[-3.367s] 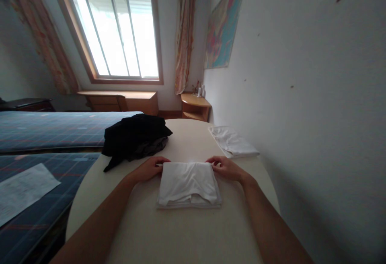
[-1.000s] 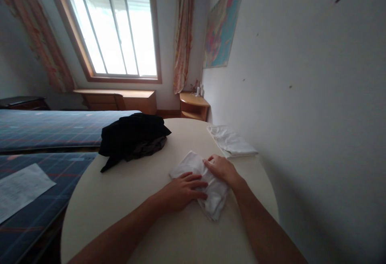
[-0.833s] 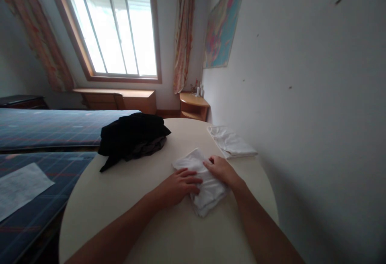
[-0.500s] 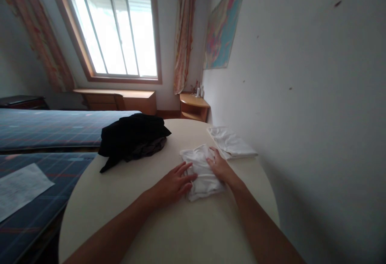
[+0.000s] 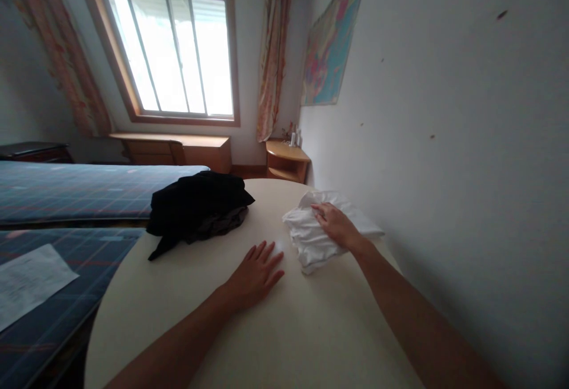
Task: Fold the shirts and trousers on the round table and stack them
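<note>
My right hand (image 5: 338, 227) has its fingers closed on a folded white cloth (image 5: 306, 244), possibly a garment, near the right side of the round table. This cloth partly overlaps a second folded white cloth (image 5: 367, 223) by the wall. My left hand (image 5: 255, 273) rests palm down on the tabletop, fingers spread and holding nothing, to the left of the white cloths. A heap of black clothing (image 5: 195, 205) lies beyond it at the table's far left.
The cream round table (image 5: 275, 341) stands against the white wall (image 5: 466, 169) on the right. At left are plaid-covered mattresses (image 5: 89, 190), one bearing a sheet of paper (image 5: 33, 282). A small corner cabinet (image 5: 287, 152) and a low wooden desk (image 5: 204, 149) stand beyond.
The nearer white cloth has shifted right and away with my right hand, onto the edge of the other one. My left hand has come off the cloth and lies on the table.
</note>
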{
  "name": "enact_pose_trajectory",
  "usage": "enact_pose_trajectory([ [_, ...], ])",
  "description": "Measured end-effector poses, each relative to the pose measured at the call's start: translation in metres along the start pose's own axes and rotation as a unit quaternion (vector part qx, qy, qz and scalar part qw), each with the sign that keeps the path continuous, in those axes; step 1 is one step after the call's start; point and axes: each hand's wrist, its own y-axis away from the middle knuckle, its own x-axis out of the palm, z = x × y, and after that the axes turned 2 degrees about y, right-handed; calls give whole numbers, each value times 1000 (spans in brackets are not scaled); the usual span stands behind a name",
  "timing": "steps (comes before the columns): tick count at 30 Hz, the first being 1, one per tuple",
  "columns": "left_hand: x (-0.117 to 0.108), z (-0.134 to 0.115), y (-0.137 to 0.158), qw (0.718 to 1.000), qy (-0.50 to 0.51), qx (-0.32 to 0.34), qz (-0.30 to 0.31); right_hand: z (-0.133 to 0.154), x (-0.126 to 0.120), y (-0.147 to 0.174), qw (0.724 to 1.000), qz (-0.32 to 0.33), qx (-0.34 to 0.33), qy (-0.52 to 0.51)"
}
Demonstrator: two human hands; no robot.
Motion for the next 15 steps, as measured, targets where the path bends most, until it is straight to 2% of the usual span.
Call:
enact_pose_trajectory([
  [9, -4, -2, 2, 1000, 10, -6, 9, -27, -36, -75, 997, 3, -9, 76],
  [12, -3, -1, 2, 1000, 15, -4, 16, -48, -50, -93, 997, -15, -13, 72],
  [15, -4, -2, 2, 1000, 18, -9, 23, -79, -56, -97, 996, -28, 8, 88],
])
